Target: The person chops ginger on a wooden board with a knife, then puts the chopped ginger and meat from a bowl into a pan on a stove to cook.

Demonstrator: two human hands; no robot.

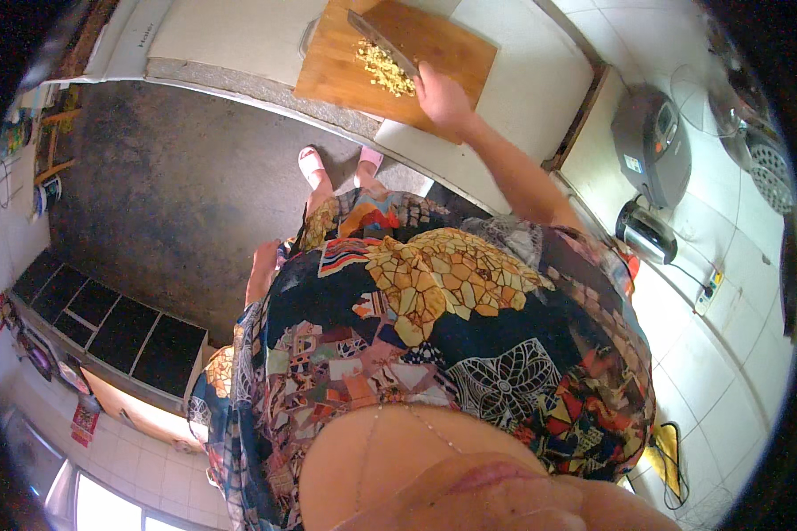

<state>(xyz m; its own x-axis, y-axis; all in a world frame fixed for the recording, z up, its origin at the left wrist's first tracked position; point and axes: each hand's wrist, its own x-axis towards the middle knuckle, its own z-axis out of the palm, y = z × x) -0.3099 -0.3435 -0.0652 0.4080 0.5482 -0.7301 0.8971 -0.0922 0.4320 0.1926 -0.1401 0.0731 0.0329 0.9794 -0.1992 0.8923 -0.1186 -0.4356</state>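
Note:
My right hand (444,99) is closed around the handle of a kitchen knife (383,44). Its long blade points to the far left, over a wooden cutting board (456,53). Small, pale yellow chopped pieces (383,71) lie in a loose heap on the board, along the near side of the blade. What food they are is unclear. My left arm hangs low beside my patterned dress, where part of my left hand or wrist (263,265) shows. Its fingers are hidden by the cloth.
The board rests on a pale counter (531,97). At the right stand a dark rounded appliance (655,146) and a metal kettle (646,232) with a cord. A slotted utensil (770,173) hangs on the tiled wall. A dark-topped cabinet (119,332) stands at the left.

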